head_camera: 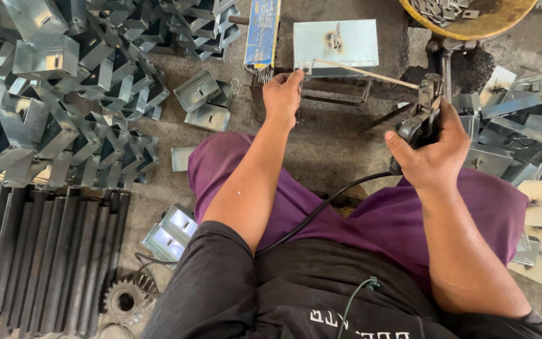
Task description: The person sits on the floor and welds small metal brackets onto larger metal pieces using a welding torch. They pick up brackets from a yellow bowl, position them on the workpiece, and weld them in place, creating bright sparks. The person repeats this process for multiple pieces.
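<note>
My left hand (282,95) pinches the near end of a thin welding rod (371,75) that runs right toward a clamp. In my right hand (435,150) I grip a black electrode holder (419,123), whose jaw meets the rod's far end; a black cable (321,210) trails from it across my purple-trousered lap. A grey metal box (336,43) with a burn mark sits just beyond the rod on a low dark metal frame (330,97).
Folded sheet-metal brackets are heaped at the upper left (58,88) and at the right (522,119). Dark metal bars (45,257) and a gear (125,301) lie at lower left. A blue rod packet (262,31) lies ahead; a yellow bowl of parts (472,24) is at the top right.
</note>
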